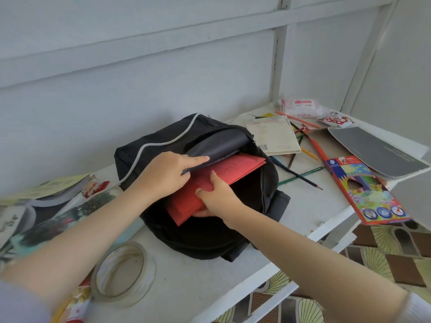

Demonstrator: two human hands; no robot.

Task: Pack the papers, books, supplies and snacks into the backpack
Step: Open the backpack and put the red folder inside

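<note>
The left hand [170, 173] is closed on the grey inner flap [217, 145] of the backpack [205, 241]. Its index finger is stretched along the edge of the flap, the other fingers are curled under it, and so the flap is held lifted. A stack of red papers [235, 169] is gripped by the right hand [219, 199], with the thumb on top and the fingers beneath the lower edge. The red papers are tilted. Their far end is under the grey inner flap, inside the open main compartment, and their near end is raised over the dark interior.

The black backpack is laid on the white tabletop [182, 287] with its mouth open toward the person. To its left several books [53, 206] are piled, and a red snack packet [95, 187] is seen among them. A roll of clear tape [123, 273] is laid flat just in front of the backpack, and a red and yellow packet [78, 304] is partly seen at the lower left.

To the right of the backpack a beige notebook [272, 136] is found, with loose coloured pencils [300, 176] scattered beside it. Further right a box of coloured pencils [363, 194] is hanging partly over the edge of the tabletop, and a grey notebook [377, 152] is laid behind it. At the far corner a pink packet [300, 108] and a red and white packet [335, 120] are placed near the wall.
</note>
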